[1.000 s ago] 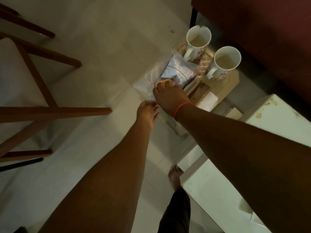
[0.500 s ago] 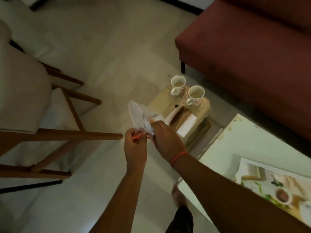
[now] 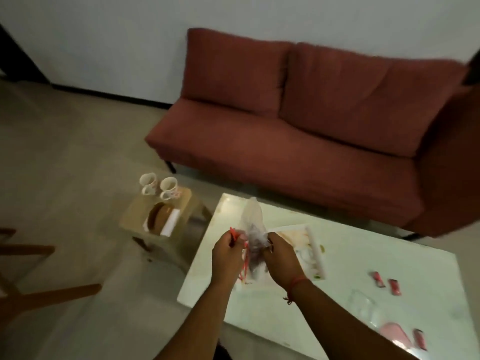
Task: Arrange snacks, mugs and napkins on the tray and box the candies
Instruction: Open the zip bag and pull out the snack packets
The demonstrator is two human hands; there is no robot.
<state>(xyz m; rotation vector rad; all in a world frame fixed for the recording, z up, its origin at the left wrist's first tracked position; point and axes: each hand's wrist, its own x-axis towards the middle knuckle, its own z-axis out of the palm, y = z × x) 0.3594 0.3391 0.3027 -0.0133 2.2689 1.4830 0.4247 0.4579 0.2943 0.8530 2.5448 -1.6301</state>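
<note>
Both hands hold a clear plastic bag (image 3: 253, 229) above the near-left corner of the white table (image 3: 337, 294). The fingers (image 3: 228, 240) of the left hand (image 3: 226, 258) pinch the bag's red zip strip; those of the right hand (image 3: 280, 258) are closed on its side. The film is thin, crumpled and limp, and rises to a peak above the fingertips; the dark contents, presumably a snack, are too blurred to identify.

Progress, as judged: early. The tray (image 3: 309, 250), a flat printed rectangle with a pale raised rim, lies just beyond the right fingers and appears to carry nothing yet. Two glossy white mugs (image 3: 158, 187) with red motifs stand well to the left of the hands on a low wooden stool (image 3: 135, 214), beside a folded white napkin (image 3: 171, 222) and a brown holder. Red-wrapped candies (image 3: 387, 283) lie loose on the table well to the right, unboxed, near what looks like a clear box (image 3: 362, 310).
</note>
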